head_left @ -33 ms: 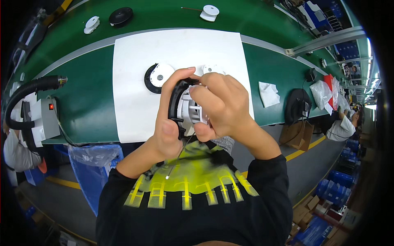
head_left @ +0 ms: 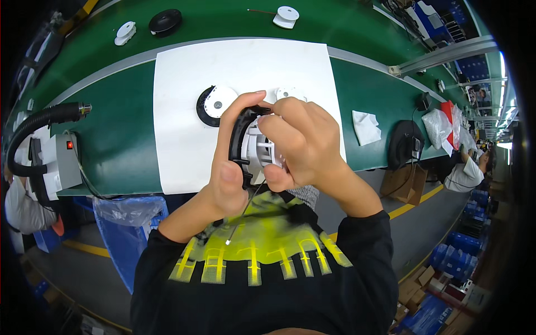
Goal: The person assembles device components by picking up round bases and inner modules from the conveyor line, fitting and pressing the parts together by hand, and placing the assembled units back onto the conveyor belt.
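Over the white sheet's near edge, my left hand is closed round a black curved plastic shell. My right hand grips a white round plastic housing with ribs, which sits against the shell's inner side; whether the two are joined I cannot tell. A thin cable hangs below them to a small white connector. Beyond my hands lies a white disc on a black round part. Another white disc part is partly hidden behind my right hand.
The white sheet covers the middle of the green bench. A black flexible hose and grey box stand left, a white cloth right. Round white parts and a black disc lie on the far green surface.
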A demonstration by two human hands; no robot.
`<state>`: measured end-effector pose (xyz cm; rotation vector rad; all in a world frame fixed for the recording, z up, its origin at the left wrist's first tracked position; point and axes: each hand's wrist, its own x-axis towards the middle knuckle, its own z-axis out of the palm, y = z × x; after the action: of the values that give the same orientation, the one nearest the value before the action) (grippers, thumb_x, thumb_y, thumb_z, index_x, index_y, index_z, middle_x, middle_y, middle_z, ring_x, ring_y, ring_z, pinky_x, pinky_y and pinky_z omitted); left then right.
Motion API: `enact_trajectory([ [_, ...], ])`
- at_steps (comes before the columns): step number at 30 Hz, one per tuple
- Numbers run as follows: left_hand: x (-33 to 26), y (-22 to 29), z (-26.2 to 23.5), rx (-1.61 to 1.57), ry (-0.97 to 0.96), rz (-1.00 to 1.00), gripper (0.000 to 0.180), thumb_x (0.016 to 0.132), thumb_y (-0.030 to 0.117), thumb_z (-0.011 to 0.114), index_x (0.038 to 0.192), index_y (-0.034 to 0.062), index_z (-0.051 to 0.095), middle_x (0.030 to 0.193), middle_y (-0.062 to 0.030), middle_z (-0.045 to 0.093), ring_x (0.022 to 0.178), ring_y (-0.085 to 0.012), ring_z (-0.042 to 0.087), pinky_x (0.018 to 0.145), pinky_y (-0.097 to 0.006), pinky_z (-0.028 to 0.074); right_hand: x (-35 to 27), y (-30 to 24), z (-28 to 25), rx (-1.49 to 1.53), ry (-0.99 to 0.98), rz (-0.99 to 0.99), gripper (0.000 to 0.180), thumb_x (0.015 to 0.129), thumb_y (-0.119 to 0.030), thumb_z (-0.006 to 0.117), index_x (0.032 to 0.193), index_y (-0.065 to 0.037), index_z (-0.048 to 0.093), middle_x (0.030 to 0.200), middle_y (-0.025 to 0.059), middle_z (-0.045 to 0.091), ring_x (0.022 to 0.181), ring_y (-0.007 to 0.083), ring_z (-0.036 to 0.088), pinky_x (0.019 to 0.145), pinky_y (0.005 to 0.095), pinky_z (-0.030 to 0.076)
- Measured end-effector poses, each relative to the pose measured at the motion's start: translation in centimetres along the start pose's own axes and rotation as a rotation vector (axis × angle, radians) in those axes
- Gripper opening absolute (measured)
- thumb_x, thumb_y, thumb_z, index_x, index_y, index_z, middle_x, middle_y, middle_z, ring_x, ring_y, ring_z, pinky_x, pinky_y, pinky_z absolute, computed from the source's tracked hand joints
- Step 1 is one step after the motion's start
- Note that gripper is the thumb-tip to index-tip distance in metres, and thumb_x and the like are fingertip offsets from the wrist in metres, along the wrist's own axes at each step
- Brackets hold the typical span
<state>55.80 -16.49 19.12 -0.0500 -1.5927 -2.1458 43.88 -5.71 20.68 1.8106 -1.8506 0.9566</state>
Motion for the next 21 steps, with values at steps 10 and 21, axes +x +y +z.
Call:
enact_trajectory([
  [10,-0.2,0.0,-0.1,0.023,0.054,-0.019,0.098,0.089,0.077,0.036,0.146,-0.0027,0.026,0.125,-0.0165,0.046,0.115,-0.0226,0.049,0.098,-0.036,0.04,0.4,-0.8,-0.6,-0.022,-0.026,0.065,0.045,0.086,-0.054,0.053,0.105,-0.014,0.061,0.091,0.0097,0.058,0.059,0.0216,0.055,0.052,0.0326,0.041],
  [21,-0.7,-0.7,-0.5,0.058,0.044,-0.007,0.102,0.087,0.078,0.04,0.147,-0.0022,0.024,0.128,-0.0168,0.043,0.116,-0.0229,0.048,0.1,-0.036,0.039,-0.1,-1.5,-0.1,-0.05,-0.023,0.103,0.044,0.088,-0.053,0.05,0.104,-0.014,0.06,0.092,0.0098,0.057,0.062,0.0224,0.054,0.055,0.0346,0.04],
])
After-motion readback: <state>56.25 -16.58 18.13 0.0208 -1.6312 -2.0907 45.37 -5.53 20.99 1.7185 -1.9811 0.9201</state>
